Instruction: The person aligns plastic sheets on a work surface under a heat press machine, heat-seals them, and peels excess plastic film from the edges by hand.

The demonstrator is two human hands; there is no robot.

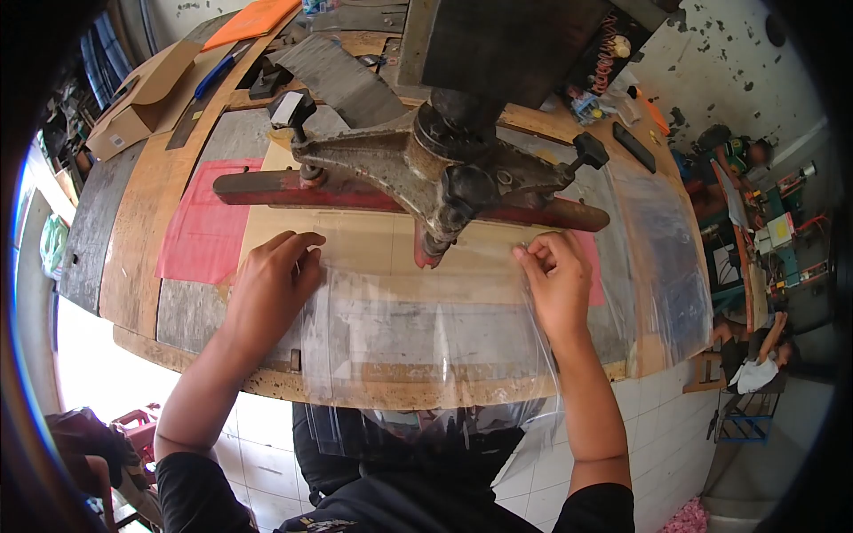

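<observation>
A clear plastic sheet lies over the near side of the worktable and hangs past its front edge toward my lap. At the sheet's far left corner, my left hand is closed, thumb and forefinger pinched on its edge. My right hand pinches the far right side of the sheet, fingers curled. Beyond both hands, a metal press head carries a long red bar across the table. Under the bar lies a tan board, with pink sheet material showing at its left.
More clear plastic is spread at the table's right side. A cardboard box, a blue cutter and an orange sheet lie at the far left. Other people sit at the right, away from the table.
</observation>
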